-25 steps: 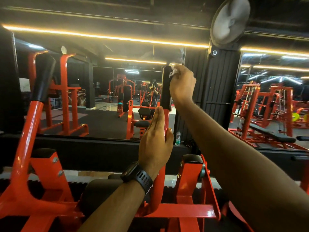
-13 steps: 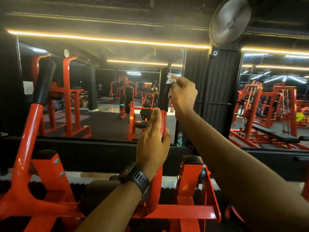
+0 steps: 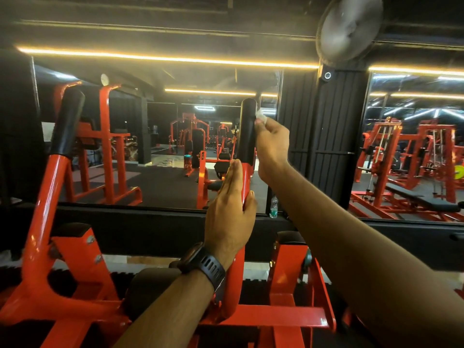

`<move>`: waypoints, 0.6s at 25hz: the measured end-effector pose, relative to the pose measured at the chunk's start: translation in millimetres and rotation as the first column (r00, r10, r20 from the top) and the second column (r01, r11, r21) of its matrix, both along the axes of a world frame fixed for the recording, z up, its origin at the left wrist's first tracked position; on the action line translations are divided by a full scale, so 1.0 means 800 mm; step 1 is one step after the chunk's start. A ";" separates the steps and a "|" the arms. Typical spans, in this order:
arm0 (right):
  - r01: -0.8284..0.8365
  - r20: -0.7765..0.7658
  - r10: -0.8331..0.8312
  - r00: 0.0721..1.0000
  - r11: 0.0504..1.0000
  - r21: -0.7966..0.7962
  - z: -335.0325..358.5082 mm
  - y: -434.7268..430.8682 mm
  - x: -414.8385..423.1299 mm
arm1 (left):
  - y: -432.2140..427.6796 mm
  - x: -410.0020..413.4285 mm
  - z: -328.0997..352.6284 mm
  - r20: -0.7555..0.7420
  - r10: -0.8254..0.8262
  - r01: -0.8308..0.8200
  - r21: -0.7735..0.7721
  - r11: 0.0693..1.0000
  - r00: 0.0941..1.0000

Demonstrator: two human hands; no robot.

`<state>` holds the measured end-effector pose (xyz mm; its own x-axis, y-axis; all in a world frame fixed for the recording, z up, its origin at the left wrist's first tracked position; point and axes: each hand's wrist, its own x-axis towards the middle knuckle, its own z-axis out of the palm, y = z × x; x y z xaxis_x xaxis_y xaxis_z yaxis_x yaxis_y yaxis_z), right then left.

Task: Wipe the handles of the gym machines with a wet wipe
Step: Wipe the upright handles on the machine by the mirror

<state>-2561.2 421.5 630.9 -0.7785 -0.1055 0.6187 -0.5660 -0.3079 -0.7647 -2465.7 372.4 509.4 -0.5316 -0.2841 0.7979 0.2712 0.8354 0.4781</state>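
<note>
My right hand [image 3: 272,144] pinches the white wipe [image 3: 261,118] and presses it to the right side of the black grip [image 3: 247,131], near its top. Just below the grip, my left hand [image 3: 229,212] clasps the red bar [image 3: 244,177], thumb round it, with a black watch [image 3: 203,266] on the wrist. Lower right of the grip stands a bottle [image 3: 274,207], its label too blurred to read.

wipe [image 3: 261,118] against right side of the near handle [image 3: 247,131], pinched in right hand [image 3: 273,143]. left hand [image 3: 229,212] round the bar [image 3: 246,178] just below that handle. second handle [image 3: 66,121] far left. bottle [image 3: 274,206] behind, between the forearms. fan [image 3: 349,28] top right
</note>
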 end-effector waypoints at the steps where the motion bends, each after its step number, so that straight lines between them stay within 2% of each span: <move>1: -0.025 0.037 0.025 0.999 1.000 -0.010 0.003 0.000 0.003 | 0.000 0.000 0.000 -0.005 0.000 0.000 0.000 1.000 1.000; 4: -0.130 0.187 0.144 0.972 0.988 -0.088 0.013 0.003 0.009 | -0.002 -0.002 0.001 -0.014 0.005 -0.005 -0.002 1.000 1.000; 9: -0.072 0.051 0.072 0.996 0.997 0.007 -0.017 0.010 0.016 | -0.003 -0.003 -0.003 -0.026 0.008 -0.007 0.003 1.000 1.000; 12: -0.042 0.094 0.044 0.995 0.999 -0.024 -0.025 0.009 0.019 | -0.002 -0.005 0.000 -0.007 0.015 -0.015 0.021 1.000 1.000; 15: -0.124 0.137 0.119 0.983 0.992 0.030 -0.033 0.017 0.020 | -0.001 -0.004 -0.002 -0.022 0.004 -0.003 0.018 1.000 1.000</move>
<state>-2545.0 434.9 604.6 -0.8345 -0.2260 0.5025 -0.4169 -0.3373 -0.8440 -2468.8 371.6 507.5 -0.5127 -0.3003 0.8043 0.2791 0.8277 0.4869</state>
